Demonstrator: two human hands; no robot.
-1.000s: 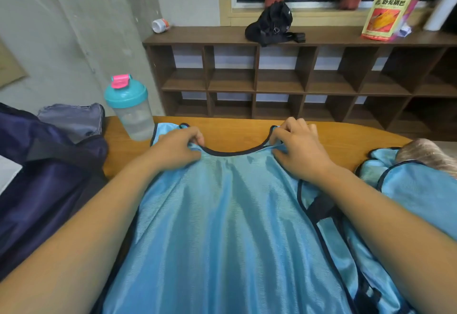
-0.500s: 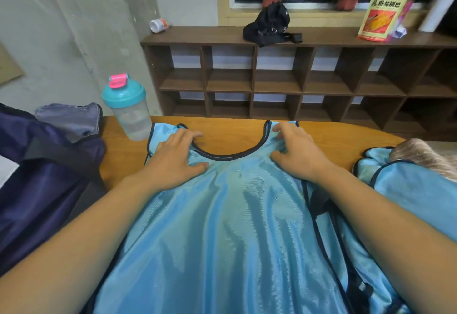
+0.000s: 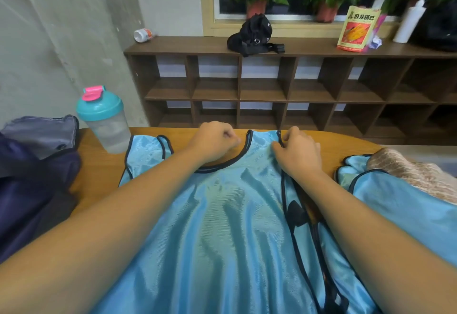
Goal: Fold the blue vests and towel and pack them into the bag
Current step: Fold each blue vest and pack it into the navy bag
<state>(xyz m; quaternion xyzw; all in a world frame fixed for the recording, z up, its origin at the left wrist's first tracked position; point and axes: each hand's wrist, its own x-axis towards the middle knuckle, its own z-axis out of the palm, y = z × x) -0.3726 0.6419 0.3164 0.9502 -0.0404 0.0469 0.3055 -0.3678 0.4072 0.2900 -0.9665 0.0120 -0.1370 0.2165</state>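
**Sky blue on orange wood**

Between the left fingers (image 3: 231,138) and right fingers (image 3: 284,141), and spreading nearer, the vest (image 3: 222,214) is glossy sky-blue mesh edged in dark navy piping. Right of the right fingers, a second vest (image 3: 395,204) has the same colours, next to a fuzzy beige towel (image 3: 415,172). Left of the left fingers are a dark navy bag (image 3: 29,190) and a shaker bottle (image 3: 103,120) with a teal lid, pink cap and cloudy clear body. The bench (image 3: 99,165) is orange-brown wood. The shelf (image 3: 272,86) beyond the fingers is dark brown.

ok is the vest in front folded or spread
Spread: the vest lies flat across the table, neckline open, no fold visible.
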